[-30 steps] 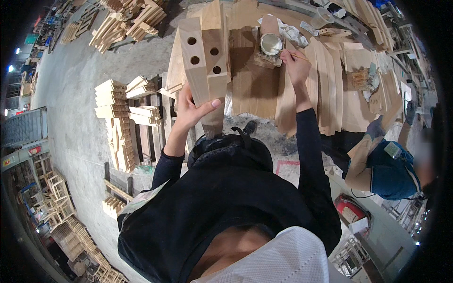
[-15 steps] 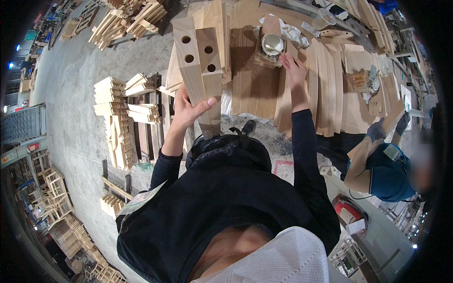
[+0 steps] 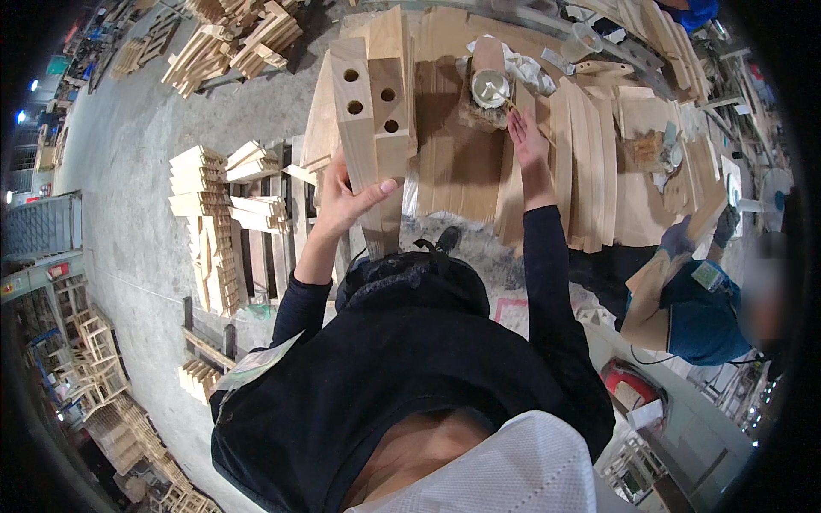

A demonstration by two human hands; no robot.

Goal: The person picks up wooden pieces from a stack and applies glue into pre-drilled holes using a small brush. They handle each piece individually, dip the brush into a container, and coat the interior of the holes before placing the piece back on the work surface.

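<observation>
My left hand [image 3: 346,201] is wrapped round two pale wooden legs held side by side, their drilled ends facing up. Two round dark holes show in the end of the left leg [image 3: 354,132] and two in the end of the right leg [image 3: 392,158]. My right hand [image 3: 530,147] pinches a thin stick [image 3: 511,106] at the near right rim of a cup [image 3: 490,89] of white paste. The stick's tip is too small to make out. Under the cup lies a crusted wooden block [image 3: 481,116].
Cardboard [image 3: 453,184] covers the bench ahead, with a row of wooden boards [image 3: 583,171] to the right. White cloth [image 3: 532,70] lies behind the cup. A co-worker [image 3: 697,303] in gloves handles wood at far right. Stacked wooden pieces [image 3: 203,231] stand at left.
The two wooden legs in my left hand have shifted slightly right. My right hand has drawn a little nearer to me, its stick moving from over the cup toward the rim.
</observation>
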